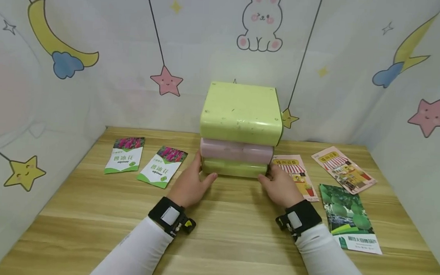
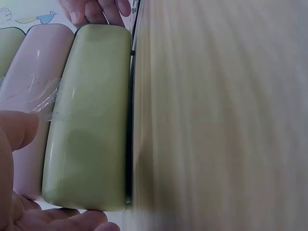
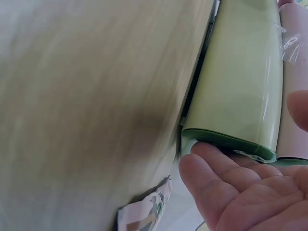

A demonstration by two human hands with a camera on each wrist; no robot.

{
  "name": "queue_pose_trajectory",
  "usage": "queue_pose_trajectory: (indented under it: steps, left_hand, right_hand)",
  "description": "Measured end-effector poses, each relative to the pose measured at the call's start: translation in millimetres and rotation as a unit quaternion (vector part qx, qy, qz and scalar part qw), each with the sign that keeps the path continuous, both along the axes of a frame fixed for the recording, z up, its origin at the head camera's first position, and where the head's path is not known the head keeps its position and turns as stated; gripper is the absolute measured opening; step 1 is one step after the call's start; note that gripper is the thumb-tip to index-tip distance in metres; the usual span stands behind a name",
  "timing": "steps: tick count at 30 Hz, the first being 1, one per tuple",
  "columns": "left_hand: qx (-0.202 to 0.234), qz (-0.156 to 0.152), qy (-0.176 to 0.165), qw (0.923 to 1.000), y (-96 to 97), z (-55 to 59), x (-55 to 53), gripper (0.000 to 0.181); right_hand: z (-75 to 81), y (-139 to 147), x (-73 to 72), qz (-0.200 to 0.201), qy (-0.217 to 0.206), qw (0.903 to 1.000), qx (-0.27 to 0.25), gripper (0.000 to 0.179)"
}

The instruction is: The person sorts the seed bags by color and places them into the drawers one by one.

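A three-tier stack of rounded plastic boxes (image 1: pixel 240 113) stands at the back middle of the wooden table, its top tier yellow-green. Below that come a pink tier (image 1: pixel 236 151) and a yellow-green bottom tier (image 1: pixel 235 167). My left hand (image 1: pixel 191 182) rests against the left end of the lower tiers, thumb in front and off the surface. At the right end, my right hand (image 1: pixel 281 185) touches the bottom tier (image 3: pixel 236 82) with nearly straight fingers. Clear film or tape (image 2: pixel 50 98) clings to the tiers' fronts. Both hands' far fingertips are partly hidden.
Two flower-picture packets (image 1: pixel 125 155) (image 1: pixel 162 167) lie left of the stack. On the right are two pink packets (image 1: pixel 296 174) (image 1: pixel 344 169) and a green packet (image 1: pixel 350 217). A printed cloth wall (image 1: pixel 210 37) stands close behind the stack.
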State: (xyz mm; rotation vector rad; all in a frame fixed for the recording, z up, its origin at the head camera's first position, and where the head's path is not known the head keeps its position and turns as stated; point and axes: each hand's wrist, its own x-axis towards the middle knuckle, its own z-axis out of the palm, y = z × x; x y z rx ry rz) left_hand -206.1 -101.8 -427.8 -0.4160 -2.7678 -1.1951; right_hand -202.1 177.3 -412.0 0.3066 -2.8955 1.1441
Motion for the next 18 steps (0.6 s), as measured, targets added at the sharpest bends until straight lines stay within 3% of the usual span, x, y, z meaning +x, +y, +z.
queue_pose_trajectory:
  steps: [9, 18]
  left_hand:
    - [0.005, 0.012, -0.015, 0.9998, 3.5, -0.7, 4.7, 0.091]
    - [0.000, 0.013, -0.026, 0.9996, 1.6, 0.0, -1.0, 0.094]
  right_hand:
    - [-0.1, -0.8, 0.7, 0.001, 0.018, 0.9996, 0.020, 0.042]
    - [-0.2, -4.8, 5.1, -0.001, 0.006, 0.9995, 0.032, 0.048]
